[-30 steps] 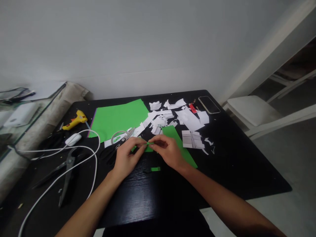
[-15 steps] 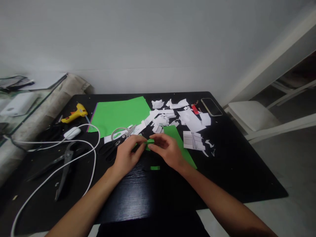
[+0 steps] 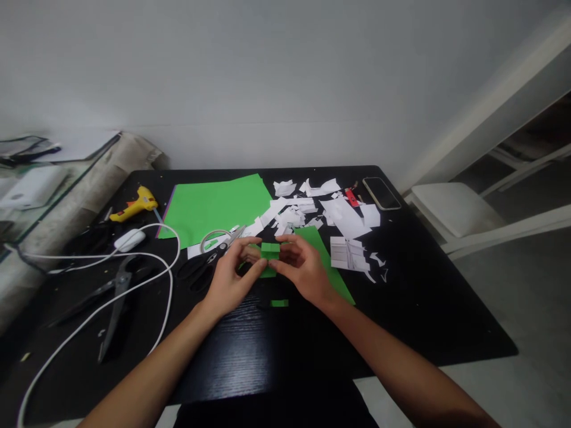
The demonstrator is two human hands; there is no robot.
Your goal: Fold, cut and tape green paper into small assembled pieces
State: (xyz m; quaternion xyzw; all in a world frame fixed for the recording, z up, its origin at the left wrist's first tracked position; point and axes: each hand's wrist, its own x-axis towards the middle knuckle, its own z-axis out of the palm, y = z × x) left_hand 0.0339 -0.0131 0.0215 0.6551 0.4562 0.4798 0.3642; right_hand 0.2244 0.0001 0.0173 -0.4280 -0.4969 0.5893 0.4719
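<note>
A small folded green paper piece (image 3: 270,250) is pinched between both my hands just above the black table (image 3: 423,297). My left hand (image 3: 232,279) grips its left side with fingers curled. My right hand (image 3: 301,270) grips its right side in the same way. Under my right hand lies a green paper strip (image 3: 332,270). A tiny green scrap (image 3: 279,303) rests on the table just in front of my hands. Scissors (image 3: 209,258) lie just left of my left hand.
A large green sheet (image 3: 214,205) lies at the back. White paper scraps (image 3: 321,214) spread behind my hands. A phone (image 3: 382,192) sits far right. A yellow glue gun (image 3: 132,204), white cable (image 3: 102,309) and pliers (image 3: 113,297) occupy the left. A white chair (image 3: 450,205) stands beyond the table.
The green piece between my fingers has been turned up, from a thin edge-on strip to a small box-like shape. My hands stayed in place.
</note>
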